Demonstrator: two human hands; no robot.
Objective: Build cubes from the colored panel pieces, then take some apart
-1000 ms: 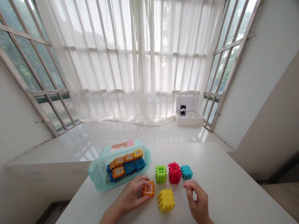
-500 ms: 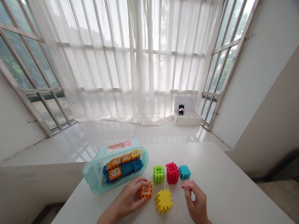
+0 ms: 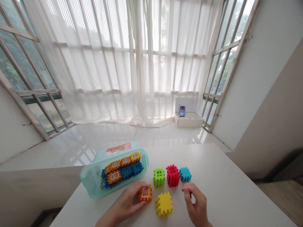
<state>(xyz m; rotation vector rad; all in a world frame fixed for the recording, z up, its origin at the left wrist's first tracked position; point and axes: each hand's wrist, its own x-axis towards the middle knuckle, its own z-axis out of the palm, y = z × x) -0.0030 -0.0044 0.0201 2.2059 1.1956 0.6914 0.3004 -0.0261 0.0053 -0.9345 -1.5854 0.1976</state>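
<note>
My left hand [image 3: 129,198] is closed around an orange toothed building block [image 3: 145,193] with a white window, thumb at the near side and fingers at the far side. My right hand [image 3: 195,200] rests at the right, fingers curled toward the thumb, with nothing visible in it. Between the hands stands a yellow block cube [image 3: 164,204]. Behind it are a lime green cube [image 3: 159,177], a red cube [image 3: 173,175] with a window face, and a turquoise block [image 3: 185,174] nearest my right fingertips.
A pale teal plastic bin [image 3: 92,186] at the left holds several orange, blue and yellow window pieces [image 3: 127,171]. All of this stands on a white table [image 3: 208,157]. Farther back, a phone [image 3: 182,111] leans in an open white box [image 3: 189,122] by the curtain [image 3: 113,78].
The view has shifted slightly, moving everything a little leftward in the picture. The phone's screen shows a different picture. Both hands keep nearly the same pose.
</note>
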